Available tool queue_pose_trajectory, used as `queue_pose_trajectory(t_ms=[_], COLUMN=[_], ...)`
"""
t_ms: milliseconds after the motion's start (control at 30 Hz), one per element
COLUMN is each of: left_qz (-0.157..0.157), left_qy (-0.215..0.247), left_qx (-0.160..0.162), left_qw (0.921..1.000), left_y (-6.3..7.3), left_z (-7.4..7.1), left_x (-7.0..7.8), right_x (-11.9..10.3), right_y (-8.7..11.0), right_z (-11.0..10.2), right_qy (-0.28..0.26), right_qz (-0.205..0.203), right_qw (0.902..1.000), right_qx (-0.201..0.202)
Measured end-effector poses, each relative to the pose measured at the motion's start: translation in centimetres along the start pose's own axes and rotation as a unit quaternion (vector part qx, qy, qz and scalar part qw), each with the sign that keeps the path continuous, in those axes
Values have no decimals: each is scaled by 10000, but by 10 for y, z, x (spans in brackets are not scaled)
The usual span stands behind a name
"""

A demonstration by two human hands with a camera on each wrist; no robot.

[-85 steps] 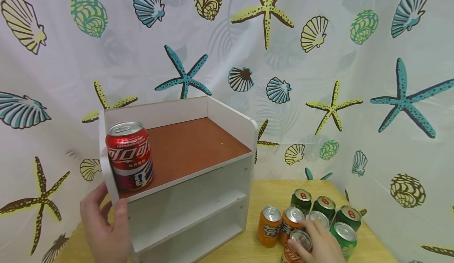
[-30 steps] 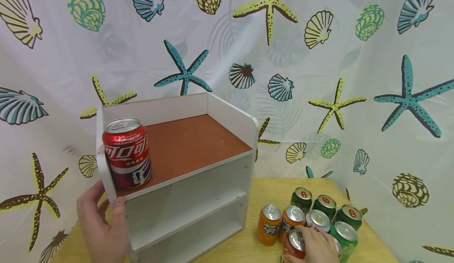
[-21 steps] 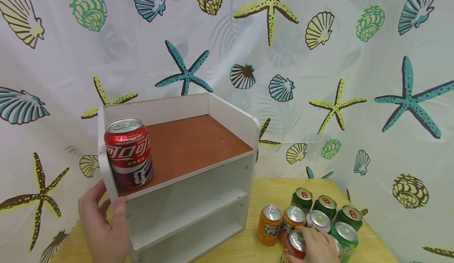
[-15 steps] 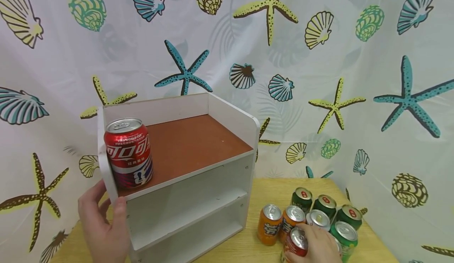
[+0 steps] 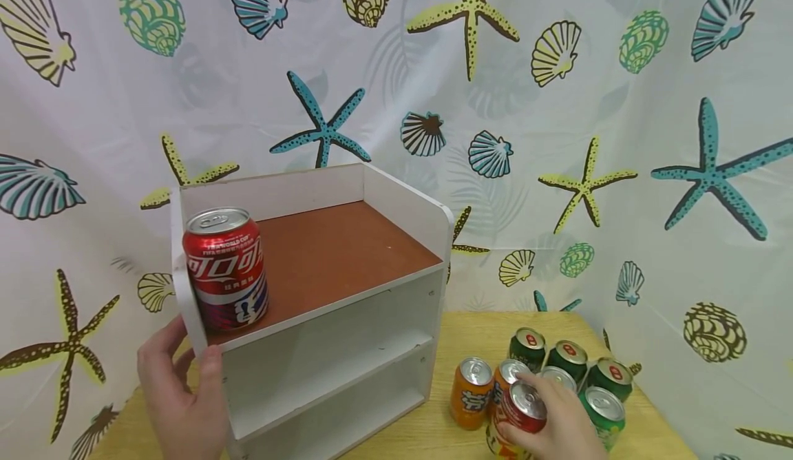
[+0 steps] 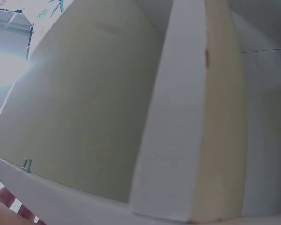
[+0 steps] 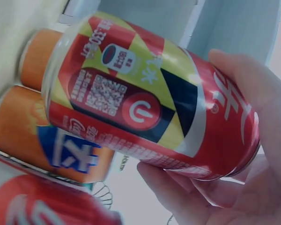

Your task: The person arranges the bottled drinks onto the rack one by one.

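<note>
In the head view my right hand (image 5: 565, 420) grips a red cola can (image 5: 522, 413) at the lower right, among other cans. The right wrist view shows this cola can (image 7: 150, 103) tilted across the picture, with the thumb and fingers wrapped about its top end. My left hand (image 5: 182, 401) holds the left side panel of a white shelf unit (image 5: 328, 315), thumb on the front edge and fingers around the outer side. Another red cola can (image 5: 226, 270) stands upright on the unit's brown top, at its left front corner.
Orange cans (image 5: 472, 394) stand left of my right hand. Behind and to the right are dark green cans (image 5: 568, 362), a brighter green can (image 5: 602, 412) and a silver-topped can (image 5: 559, 377). All are on the wooden table (image 5: 477, 336), before a shell-patterned curtain (image 5: 396, 67).
My right hand first reached over the cans, then closed around the red cola can. The can is now raised slightly, showing more of its side. The left hand keeps its hold.
</note>
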State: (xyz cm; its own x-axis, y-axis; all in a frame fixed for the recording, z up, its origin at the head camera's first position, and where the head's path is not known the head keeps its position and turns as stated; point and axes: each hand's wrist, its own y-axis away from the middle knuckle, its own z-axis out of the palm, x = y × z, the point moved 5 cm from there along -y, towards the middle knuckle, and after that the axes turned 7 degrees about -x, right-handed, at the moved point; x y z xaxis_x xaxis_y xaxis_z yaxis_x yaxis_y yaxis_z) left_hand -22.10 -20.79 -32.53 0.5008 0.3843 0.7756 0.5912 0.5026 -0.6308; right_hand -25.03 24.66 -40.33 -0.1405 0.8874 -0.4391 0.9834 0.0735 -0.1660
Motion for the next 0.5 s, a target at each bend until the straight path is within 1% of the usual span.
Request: queue_pose_trajectory(t_ms=[167, 333, 500], left_qz=[14, 26, 56], left_qy=[-21, -13, -11], left_qx=[-21, -16, -25], left_qw=[10000, 10000, 10000], left_y=[1, 1, 0], left_z=[0, -1, -1], left_x=[-1, -1, 0], right_x=[-10, -18, -26], right_y=[-4, -9, -13], right_z=[-12, -22, -30], right_qy=[-57, -339, -544], right_qz=[-117, 18, 184], right_qw=[9999, 9992, 9979], right_qx=[-63, -217, -284])
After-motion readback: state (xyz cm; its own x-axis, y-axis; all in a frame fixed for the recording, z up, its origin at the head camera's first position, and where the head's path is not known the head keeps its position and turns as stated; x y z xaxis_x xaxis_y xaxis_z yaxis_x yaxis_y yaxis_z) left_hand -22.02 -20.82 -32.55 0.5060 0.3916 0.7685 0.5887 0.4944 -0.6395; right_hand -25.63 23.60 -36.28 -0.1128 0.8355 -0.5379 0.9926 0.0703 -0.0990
